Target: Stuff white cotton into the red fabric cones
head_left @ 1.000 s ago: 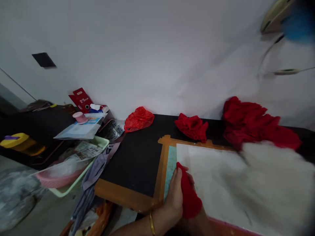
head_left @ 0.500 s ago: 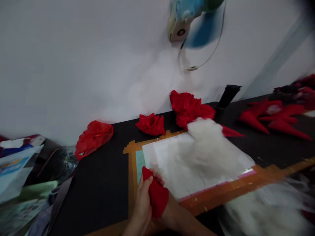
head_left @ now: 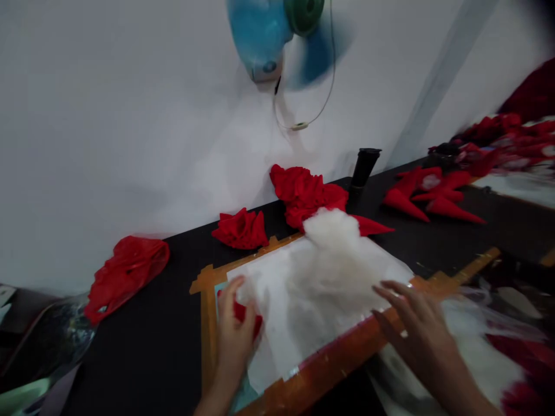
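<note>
My left hand (head_left: 236, 332) is closed around a small red fabric piece (head_left: 240, 312), with a wisp of white stuffing (head_left: 245, 292) showing at its top. It hovers over the left edge of the white sheet (head_left: 273, 312). My right hand (head_left: 411, 315) is apart from it, fingers spread and holding nothing, at the right front corner of the sheet. Between the two hands lies a fluffy heap of white fibre stuffing (head_left: 333, 266); the right fingertips are close to its edge.
Red fabric piles (head_left: 241, 229) and red cones (head_left: 401, 202) lie along the back, near a black cup (head_left: 365, 166). A red plastic bag (head_left: 125, 274) sits at left. Brown tape (head_left: 312, 367) edges the work area. A blue fan (head_left: 264, 34) hangs on the wall.
My right hand has come out of the red fabric piece and moved right to the stuffing. My left hand keeps the piece. The view has turned to the right.
</note>
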Demonstrator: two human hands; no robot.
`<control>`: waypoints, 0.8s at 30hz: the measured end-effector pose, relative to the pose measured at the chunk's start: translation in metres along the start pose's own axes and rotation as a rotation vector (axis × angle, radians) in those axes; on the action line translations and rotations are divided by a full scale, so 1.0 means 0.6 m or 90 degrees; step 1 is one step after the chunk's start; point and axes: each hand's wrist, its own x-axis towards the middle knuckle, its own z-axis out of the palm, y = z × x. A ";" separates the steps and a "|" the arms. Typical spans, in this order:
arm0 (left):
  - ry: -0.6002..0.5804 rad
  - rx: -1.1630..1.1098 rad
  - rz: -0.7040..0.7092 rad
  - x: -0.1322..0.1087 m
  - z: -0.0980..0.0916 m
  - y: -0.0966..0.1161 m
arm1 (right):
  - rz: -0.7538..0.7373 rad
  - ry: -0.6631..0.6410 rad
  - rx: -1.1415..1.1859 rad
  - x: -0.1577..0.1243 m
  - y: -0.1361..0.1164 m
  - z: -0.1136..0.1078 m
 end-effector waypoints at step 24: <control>-0.149 -0.385 -0.329 0.082 0.198 -0.017 | -0.068 0.008 0.214 0.098 0.024 0.067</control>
